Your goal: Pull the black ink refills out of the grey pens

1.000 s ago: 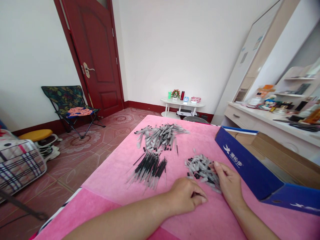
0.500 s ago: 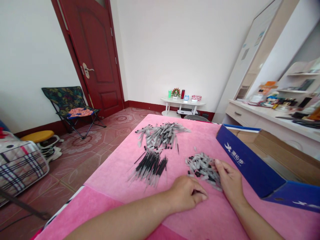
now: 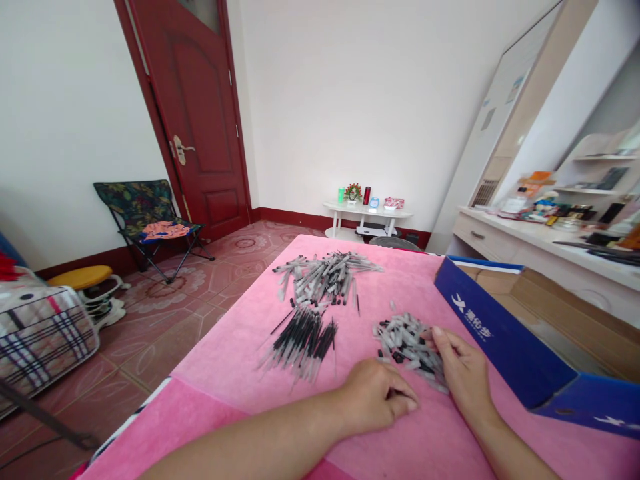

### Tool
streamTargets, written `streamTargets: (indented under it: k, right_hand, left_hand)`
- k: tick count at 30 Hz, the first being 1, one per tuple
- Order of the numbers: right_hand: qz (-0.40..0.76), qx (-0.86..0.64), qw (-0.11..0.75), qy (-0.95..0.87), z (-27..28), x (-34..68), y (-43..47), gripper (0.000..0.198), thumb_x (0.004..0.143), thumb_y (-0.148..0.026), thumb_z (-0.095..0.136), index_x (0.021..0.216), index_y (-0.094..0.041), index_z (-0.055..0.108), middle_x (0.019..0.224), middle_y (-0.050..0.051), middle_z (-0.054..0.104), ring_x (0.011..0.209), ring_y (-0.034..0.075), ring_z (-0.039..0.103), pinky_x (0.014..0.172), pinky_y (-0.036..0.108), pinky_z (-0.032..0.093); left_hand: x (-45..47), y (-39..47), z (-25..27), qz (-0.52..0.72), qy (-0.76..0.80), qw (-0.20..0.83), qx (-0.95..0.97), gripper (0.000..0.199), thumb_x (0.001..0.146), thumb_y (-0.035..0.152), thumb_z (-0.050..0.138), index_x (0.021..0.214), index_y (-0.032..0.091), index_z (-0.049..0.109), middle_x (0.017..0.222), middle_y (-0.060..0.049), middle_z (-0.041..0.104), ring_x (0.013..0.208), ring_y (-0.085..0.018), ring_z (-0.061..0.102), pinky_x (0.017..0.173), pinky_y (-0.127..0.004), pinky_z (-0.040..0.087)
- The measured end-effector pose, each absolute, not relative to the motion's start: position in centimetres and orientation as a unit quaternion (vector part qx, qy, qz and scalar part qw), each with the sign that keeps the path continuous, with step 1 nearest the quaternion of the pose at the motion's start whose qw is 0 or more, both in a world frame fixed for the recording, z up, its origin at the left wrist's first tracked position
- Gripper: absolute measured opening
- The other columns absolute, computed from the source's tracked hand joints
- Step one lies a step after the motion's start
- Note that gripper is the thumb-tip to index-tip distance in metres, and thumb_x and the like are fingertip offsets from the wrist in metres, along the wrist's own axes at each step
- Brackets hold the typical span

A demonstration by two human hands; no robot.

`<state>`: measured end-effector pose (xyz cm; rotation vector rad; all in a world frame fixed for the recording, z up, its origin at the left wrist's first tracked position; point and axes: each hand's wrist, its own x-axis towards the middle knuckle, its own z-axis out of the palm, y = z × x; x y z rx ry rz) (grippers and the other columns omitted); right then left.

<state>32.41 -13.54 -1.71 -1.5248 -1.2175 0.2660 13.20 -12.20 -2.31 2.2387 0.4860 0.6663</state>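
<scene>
My left hand (image 3: 380, 395) rests on the pink cloth (image 3: 425, 437) with its fingers curled and the thumb pressed to them; whatever they hold is hidden. My right hand (image 3: 464, 370) is at the right edge of a heap of pen caps (image 3: 407, 340), clear ones mixed with small black pieces. Its thumb and fingers are closed together, and I cannot make out what is between them. Left of the caps lies a bundle of black pen refills (image 3: 300, 340), their tips fanned toward me. Behind it is a pile of clear pen barrels (image 3: 327, 277).
An open blue cardboard box (image 3: 505, 337) stands along the table's right side. Beyond it is a white dresser (image 3: 470, 230) with bottles on top. A folding chair (image 3: 150, 213) is near the red door (image 3: 200, 120). A low white stand (image 3: 367, 210) is by the far wall.
The whole view has shifted slightly, so everything sits a little lower and to the right. Both hands keep nearly the same pose and place beside the caps.
</scene>
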Motion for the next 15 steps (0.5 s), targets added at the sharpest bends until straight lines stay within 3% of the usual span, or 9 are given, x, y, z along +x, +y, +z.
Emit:
streamTargets:
  k: [15]
  right_hand:
    - [0.096, -0.659, 0.53, -0.526, -1.67, 32.56, -13.46, 0.03, 0.078, -0.041, 0.05, 0.08, -0.015, 0.066, 0.077, 0.003, 0.066, 0.069, 0.019, 0.059, 0.065, 0.027, 0.047]
  left_hand:
    - [13.46, -11.94, -3.39, 0.299, 0.163, 0.356, 0.87, 0.022, 0.078, 0.026, 0.052, 0.088, 0.015, 0.069, 0.08, -0.003, 0.069, 0.074, -0.011, 0.06, 0.071, -0.019, 0.042]
